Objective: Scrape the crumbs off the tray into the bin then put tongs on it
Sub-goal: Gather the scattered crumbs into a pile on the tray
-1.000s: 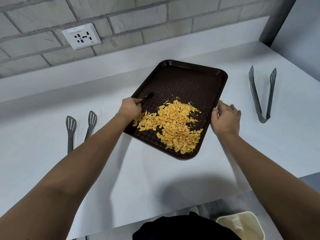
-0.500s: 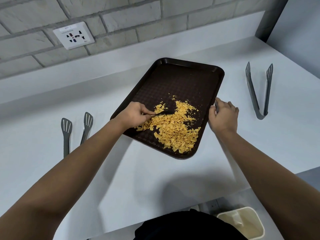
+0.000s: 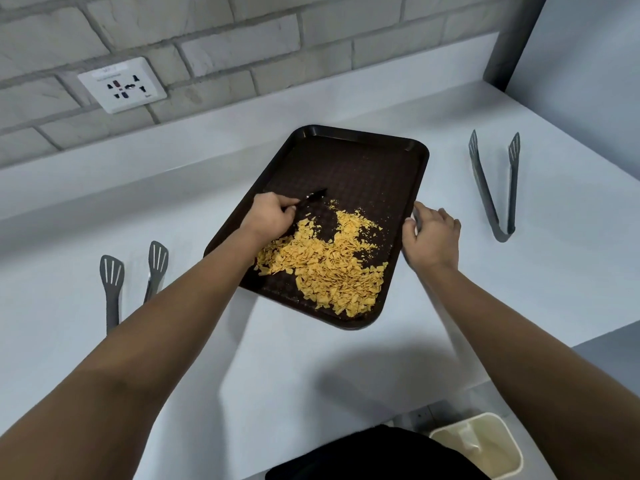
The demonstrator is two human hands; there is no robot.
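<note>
Head view: left hand [image 3: 273,216] grips a black scraper [image 3: 311,197] over the brown tray [image 3: 349,168] on the white bench [image 3: 311,358], above yellow crumbs [image 3: 329,268]. Right hand [image 3: 431,237] curls round the tray's right rim. Grey tongs [image 3: 493,188] lie right of the tray, apart from it; the cream bin [image 3: 481,445] stands below the bench edge.

Both bare forearms reach forward from the bottom corners of the view and converge toward the middle. The left hand [image 3: 272,216] is turned knuckles up, its fingers curled in a closed grip round the handle of a dark scraper [image 3: 311,197] (the thumb is hidden under the hand). The right hand [image 3: 431,233] sits level with it and well apart, back of the hand up, thumb and fingers bent over the right rim of the tray [image 3: 420,174], wrist straight in line with the forearm.
</note>
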